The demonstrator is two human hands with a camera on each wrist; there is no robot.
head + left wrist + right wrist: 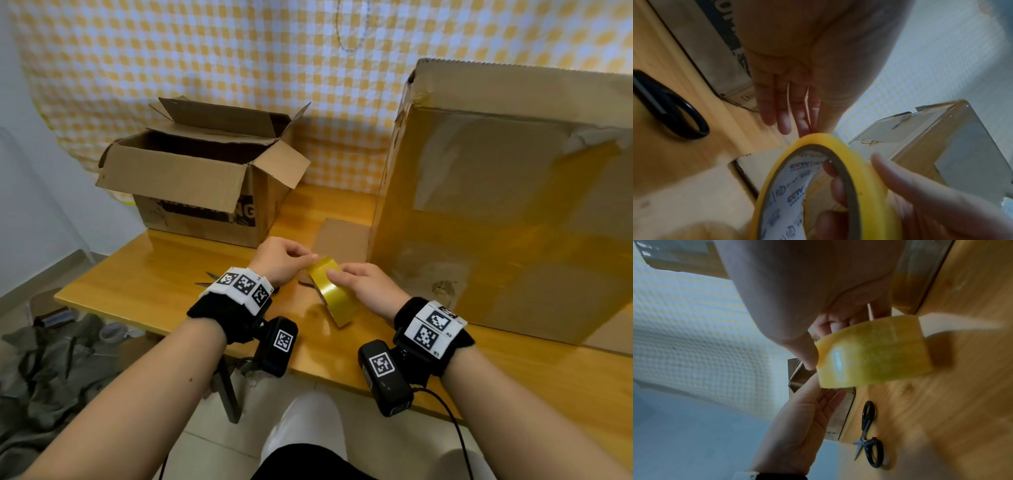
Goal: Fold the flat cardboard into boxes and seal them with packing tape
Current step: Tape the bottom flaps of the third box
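A yellow packing tape roll [337, 301] stands on edge just above the wooden table [137, 274]. My right hand [363, 284] grips it, thumb on the outer face [803, 353] and fingers through the core [835, 183]. My left hand [284, 260] reaches in from the left, and its thumb and fingertips [785, 113] pinch at the roll's upper rim [818, 136]. No loose tape end shows. A large taped cardboard box [496, 205] stands upright at the right. A flat cardboard piece [342, 240] lies behind the hands.
An open cardboard box [205, 178] with raised flaps stands at the back left. Black-handled scissors [869, 434] lie on the table left of the roll, half hidden under my left wrist in the head view. Clothes are heaped on the floor [51, 359].
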